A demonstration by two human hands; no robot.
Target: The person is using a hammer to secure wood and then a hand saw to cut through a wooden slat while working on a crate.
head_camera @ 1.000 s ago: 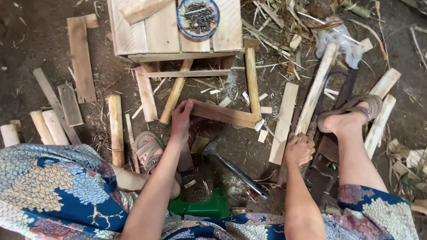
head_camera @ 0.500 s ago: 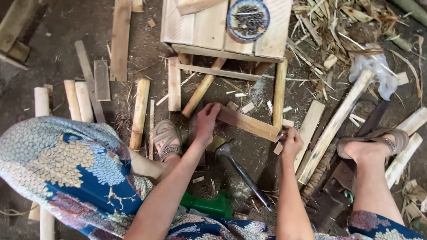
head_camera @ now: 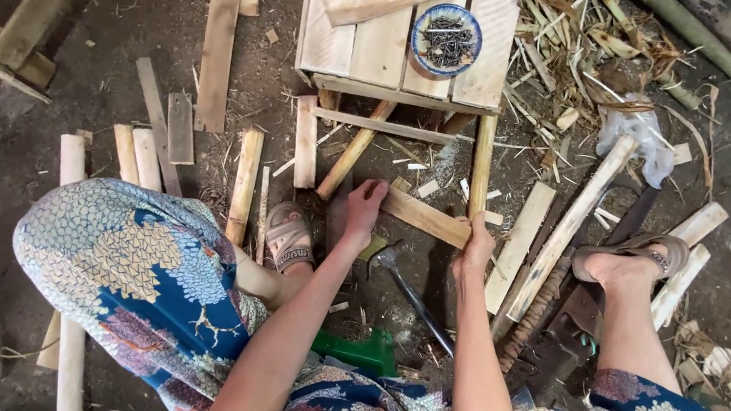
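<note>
**Both Hands Grip a Short Wooden Slat at Ground Level**

The wooden slat is a short, flat, pale piece with rough-cut ends. It lies tilted, its left end higher in the view than its right. The left hand is closed around the left end; the right hand is closed around the right end. The slat sits just below a slatted wooden crate, which carries a blue-rimmed bowl of nails. A hammer lies on the ground between the forearms, its head just beneath the slat. The surface is dark packed earth, strewn with cut slats, round sticks, shavings and dry husks. A sandalled foot rests left of the slat.
</note>
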